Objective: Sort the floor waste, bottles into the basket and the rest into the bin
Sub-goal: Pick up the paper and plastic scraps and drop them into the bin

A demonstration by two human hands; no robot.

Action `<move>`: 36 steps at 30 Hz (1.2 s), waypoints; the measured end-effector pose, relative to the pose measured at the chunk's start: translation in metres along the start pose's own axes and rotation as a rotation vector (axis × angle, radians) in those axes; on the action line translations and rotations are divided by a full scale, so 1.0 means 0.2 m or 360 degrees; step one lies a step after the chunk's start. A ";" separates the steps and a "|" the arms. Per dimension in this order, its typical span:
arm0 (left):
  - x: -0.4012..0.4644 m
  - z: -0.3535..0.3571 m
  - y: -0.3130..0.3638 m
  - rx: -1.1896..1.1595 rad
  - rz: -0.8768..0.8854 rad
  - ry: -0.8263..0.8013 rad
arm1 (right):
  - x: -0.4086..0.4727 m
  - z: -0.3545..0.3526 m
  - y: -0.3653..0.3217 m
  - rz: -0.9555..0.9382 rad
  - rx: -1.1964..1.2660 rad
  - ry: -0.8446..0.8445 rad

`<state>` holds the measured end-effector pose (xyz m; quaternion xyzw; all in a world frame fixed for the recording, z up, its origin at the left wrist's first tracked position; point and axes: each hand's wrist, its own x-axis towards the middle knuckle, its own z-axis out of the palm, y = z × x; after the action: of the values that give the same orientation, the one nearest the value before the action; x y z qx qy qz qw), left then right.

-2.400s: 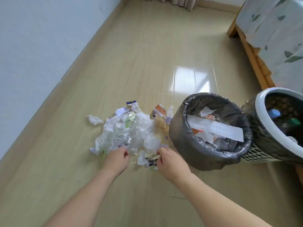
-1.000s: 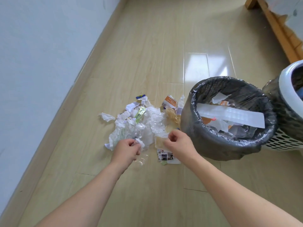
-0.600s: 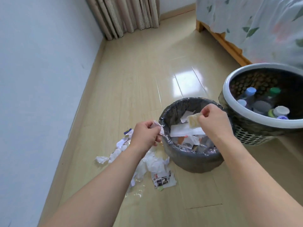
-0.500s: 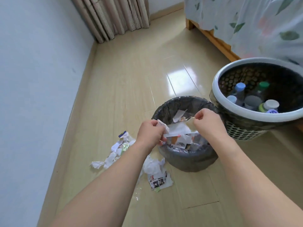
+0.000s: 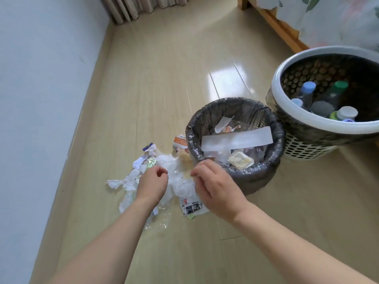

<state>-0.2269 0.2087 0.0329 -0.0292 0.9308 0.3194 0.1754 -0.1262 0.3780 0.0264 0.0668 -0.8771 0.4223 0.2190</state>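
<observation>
A pile of torn paper and clear plastic scraps [image 5: 178, 181] lies on the floor left of the bin [image 5: 252, 177], which is lined with a black bag and holds paper strips and a crumpled yellowish wrapper. The white basket [image 5: 328, 126] at the right holds several capped bottles [image 5: 307, 93]. My left hand [image 5: 152, 182] hovers over the pile with fingers loosely curled, holding nothing. My right hand [image 5: 215, 185] is just in front of the bin's near rim, fingers relaxed and empty, above the scraps.
A wall [image 5: 41, 99] runs along the left and curtains [image 5: 143, 5] hang at the far end. A wooden bed frame [image 5: 276, 25] with a leaf-print cover stands at the upper right, behind the basket. Bare wood floor [image 5: 164, 68] stretches beyond the pile.
Both hands carried scraps up over the bin and let them go; a yellowish wrapper now lies inside. The hands have come back down to the floor pile, empty.
</observation>
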 end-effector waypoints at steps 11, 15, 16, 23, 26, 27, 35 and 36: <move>-0.08 0.49 -0.55 0.1097 0.0562 -0.0329 | -0.35 0.57 0.36 0.1410 -0.0294 -0.0656; -0.07 0.50 -0.56 0.1405 0.0847 -0.0255 | -0.28 0.72 0.40 0.1439 -0.0505 -0.0791; -0.06 0.49 -0.57 0.1429 0.0854 -0.0272 | -0.27 0.76 0.39 0.1423 -0.0576 -0.0838; -0.02 0.47 -0.63 0.1547 0.0871 -0.0402 | -0.22 0.75 0.44 0.1487 -0.0577 -0.0875; -0.01 0.49 -0.63 0.1523 0.0854 -0.0397 | -0.21 0.75 0.44 0.1500 -0.0510 -0.0860; -0.01 0.49 -0.63 0.1523 0.0850 -0.0385 | -0.21 0.75 0.44 0.1484 -0.0511 -0.0859; 0.02 0.46 -0.68 0.1455 0.0684 -0.0367 | -0.24 0.75 0.50 0.1039 -0.0682 -0.1017; 0.02 0.45 -0.68 0.1445 0.0678 -0.0379 | -0.25 0.75 0.50 0.0984 -0.0719 -0.1028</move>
<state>-0.1795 0.1549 -0.1148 0.2767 0.9345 -0.0870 0.2063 -0.1619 0.3225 -0.1494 -0.1180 -0.9484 0.2249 -0.1901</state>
